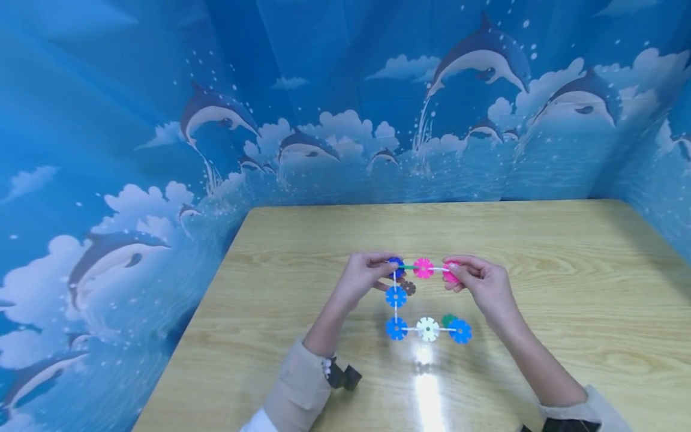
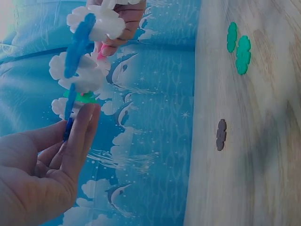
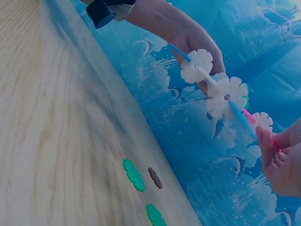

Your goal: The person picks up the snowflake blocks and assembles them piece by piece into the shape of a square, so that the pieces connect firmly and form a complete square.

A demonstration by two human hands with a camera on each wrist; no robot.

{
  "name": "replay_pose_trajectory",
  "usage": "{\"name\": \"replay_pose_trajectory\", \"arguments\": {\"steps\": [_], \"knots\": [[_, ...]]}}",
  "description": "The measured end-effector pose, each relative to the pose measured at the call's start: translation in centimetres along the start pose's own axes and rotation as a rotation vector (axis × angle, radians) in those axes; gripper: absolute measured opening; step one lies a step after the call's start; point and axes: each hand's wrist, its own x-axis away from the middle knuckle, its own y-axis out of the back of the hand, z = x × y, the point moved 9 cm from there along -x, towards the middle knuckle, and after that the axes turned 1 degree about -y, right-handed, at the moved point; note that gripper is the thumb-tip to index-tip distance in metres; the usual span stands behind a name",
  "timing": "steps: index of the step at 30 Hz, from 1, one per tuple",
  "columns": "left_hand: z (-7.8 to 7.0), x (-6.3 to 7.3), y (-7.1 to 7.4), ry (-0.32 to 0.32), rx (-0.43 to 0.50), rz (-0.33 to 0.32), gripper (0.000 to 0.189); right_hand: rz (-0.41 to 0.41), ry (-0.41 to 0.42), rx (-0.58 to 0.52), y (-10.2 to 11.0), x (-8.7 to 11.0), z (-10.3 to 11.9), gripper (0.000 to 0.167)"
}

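A C-shaped chain of interlocking snowflake discs is held up above the table between both hands. My left hand pinches the dark blue disc at its upper left corner. At the upper right end, my right hand pinches a pink disc. Another pink disc sits between them, joined by green and white discs seen edge-on. Blue discs run down the left side. Along the bottom, a white disc leads to a blue end disc. White discs show broadside in the left wrist view.
Loose on the wooden table lie a brown disc and two green discs, partly behind the chain in the head view. A blue dolphin-print curtain hangs behind the table. Dark wrist devices are strapped to both forearms.
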Motion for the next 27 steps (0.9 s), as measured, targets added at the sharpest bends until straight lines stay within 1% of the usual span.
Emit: {"name": "replay_pose_trajectory", "arguments": {"steps": [1, 5, 7, 8, 12, 14, 16, 21, 24, 27], "knots": [[-0.5, 0.3, -0.1, -0.004, -0.01, -0.003, 0.028, -0.005, 0.004, 0.001, 0.0, 0.0, 0.0, 0.034], [-0.8, 0.4, -0.1, -0.014, -0.015, -0.008, 0.027, -0.013, 0.031, 0.003, 0.1, 0.1, 0.0, 0.033], [-0.7, 0.3, 0.0, -0.012, 0.004, -0.008, 0.027, -0.003, 0.04, -0.005, 0.0, 0.1, 0.1, 0.034], [-0.3, 0.1, 0.0, -0.008, 0.018, -0.006, 0.027, 0.005, 0.045, -0.006, -0.1, 0.1, 0.2, 0.035], [-0.2, 0.1, 0.0, 0.002, 0.057, 0.006, 0.027, 0.045, 0.058, 0.01, -0.1, 0.0, 0.5, 0.041], [-0.2, 0.0, 0.0, -0.005, 0.09, 0.011, 0.027, 0.058, 0.068, 0.026, 0.1, -0.2, 0.8, 0.045], [-0.2, -0.1, 0.0, -0.013, 0.132, 0.007, 0.025, 0.053, 0.087, 0.037, 0.6, -0.3, 1.1, 0.046], [-0.4, -0.1, 0.2, -0.042, 0.244, -0.005, 0.022, -0.011, 0.124, 0.049, 1.8, -0.5, 1.5, 0.05], [-0.6, -0.1, 0.0, -0.073, 0.309, 0.005, 0.02, -0.022, 0.094, 0.022, 1.7, -0.5, 1.0, 0.054], [-0.8, 0.0, -0.4, -0.097, 0.373, 0.022, 0.017, 0.007, 0.016, -0.051, 1.0, -0.5, 0.2, 0.062]]}}
